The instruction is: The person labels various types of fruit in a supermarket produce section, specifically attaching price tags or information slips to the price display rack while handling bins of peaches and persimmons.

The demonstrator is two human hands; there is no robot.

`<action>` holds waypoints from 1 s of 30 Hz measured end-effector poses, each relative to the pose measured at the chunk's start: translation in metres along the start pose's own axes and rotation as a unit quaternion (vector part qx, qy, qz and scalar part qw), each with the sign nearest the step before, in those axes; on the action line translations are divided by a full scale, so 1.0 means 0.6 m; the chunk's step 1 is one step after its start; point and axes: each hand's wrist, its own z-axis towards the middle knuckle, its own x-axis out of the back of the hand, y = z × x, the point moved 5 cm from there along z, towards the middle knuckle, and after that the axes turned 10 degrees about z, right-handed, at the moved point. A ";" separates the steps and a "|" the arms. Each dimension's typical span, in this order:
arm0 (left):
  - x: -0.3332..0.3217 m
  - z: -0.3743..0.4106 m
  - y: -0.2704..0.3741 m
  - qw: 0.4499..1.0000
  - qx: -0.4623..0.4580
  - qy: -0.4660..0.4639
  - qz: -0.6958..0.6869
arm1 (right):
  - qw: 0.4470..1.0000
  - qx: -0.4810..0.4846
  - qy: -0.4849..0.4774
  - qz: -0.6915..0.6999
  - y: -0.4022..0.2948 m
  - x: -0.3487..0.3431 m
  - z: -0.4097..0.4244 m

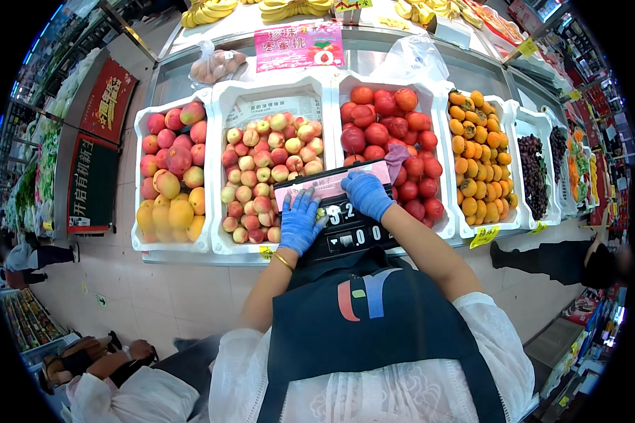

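Observation:
A black price board (344, 211) with white flip digits and a pink paper strip (309, 187) is held at a slant in front of my apron. My left hand (300, 222), in a blue glove, grips its left side, fingers spread over the strip and the digits. On the upper right of the board, my right hand (368, 194), also gloved in blue, presses the strip with bent fingers. A mauve cloth (398, 157) shows just past the board's top right corner, over round red fruit (386, 127) in a white foam crate. The board hides part of that crate and of the peach crate.
Foam crates hold mangoes (174, 153), small peaches (264, 153), persimmons (479, 158) and dark grapes (532, 174). Behind them are a pink sign (299, 46), a plastic bag (413, 59), bagged round produce (218, 65) and bananas (296, 8). People stand at left (132, 391) and right (555, 261).

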 end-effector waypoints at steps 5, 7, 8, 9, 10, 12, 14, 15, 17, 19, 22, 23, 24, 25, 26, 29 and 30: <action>-0.007 -0.008 0.002 0.999 -0.033 -0.002 0.002 | 0.999 0.015 -0.011 -0.038 -0.021 0.007 -0.019; -0.006 0.000 0.007 1.000 -0.024 -0.002 -0.015 | 0.999 0.006 -0.012 -0.045 -0.024 0.010 -0.021; -0.006 0.005 0.013 1.000 -0.019 0.001 -0.016 | 0.999 0.003 -0.013 -0.047 -0.024 0.010 -0.021; 0.001 0.014 0.022 0.999 -0.030 0.018 -0.014 | 0.999 -0.001 -0.015 -0.049 -0.024 0.010 -0.021; 0.001 0.023 0.034 0.999 -0.035 -0.002 -0.003 | 0.998 -0.004 -0.022 -0.052 -0.023 0.008 -0.018; 0.018 0.034 0.058 0.998 -0.059 0.004 -0.002 | 0.998 -0.003 -0.026 -0.050 -0.024 0.010 -0.018; 0.000 0.031 0.059 0.998 -0.058 -0.017 0.001 | 0.998 -0.005 -0.028 -0.048 -0.024 0.010 -0.016; -0.001 0.028 0.059 0.998 -0.055 -0.023 -0.002 | 0.999 -0.006 -0.026 -0.041 -0.025 0.011 -0.016; -0.004 0.030 0.059 0.998 -0.053 -0.026 -0.010 | 0.999 -0.009 -0.024 -0.028 -0.025 0.013 -0.014; -0.001 0.031 0.060 0.998 -0.050 -0.034 -0.012 | 1.000 -0.008 -0.012 -0.020 -0.020 0.012 -0.009; 0.003 0.035 0.064 0.998 -0.042 -0.045 -0.003 | 1.000 0.001 0.031 -0.004 -0.016 0.013 -0.012; 0.005 0.042 0.067 0.999 -0.039 -0.035 -0.010 | 0.999 0.000 0.037 -0.005 -0.014 0.009 -0.012; 0.008 0.049 0.069 0.999 -0.036 -0.026 -0.018 | 0.999 -0.002 0.042 -0.005 -0.015 0.005 -0.013; 0.009 0.058 0.071 0.999 -0.033 -0.017 -0.026 | 0.999 -0.004 0.046 -0.005 -0.015 0.003 -0.014; 0.002 0.067 0.070 0.999 -0.038 -0.020 -0.022 | 0.999 -0.015 0.039 0.002 -0.013 0.000 -0.013; -0.004 0.075 0.070 0.999 -0.049 0.000 -0.008 | 0.998 -0.033 0.051 0.036 -0.008 -0.001 -0.016; -0.004 0.075 0.071 0.999 -0.052 -0.010 -0.010 | 0.995 -0.026 0.078 0.057 -0.004 -0.002 -0.020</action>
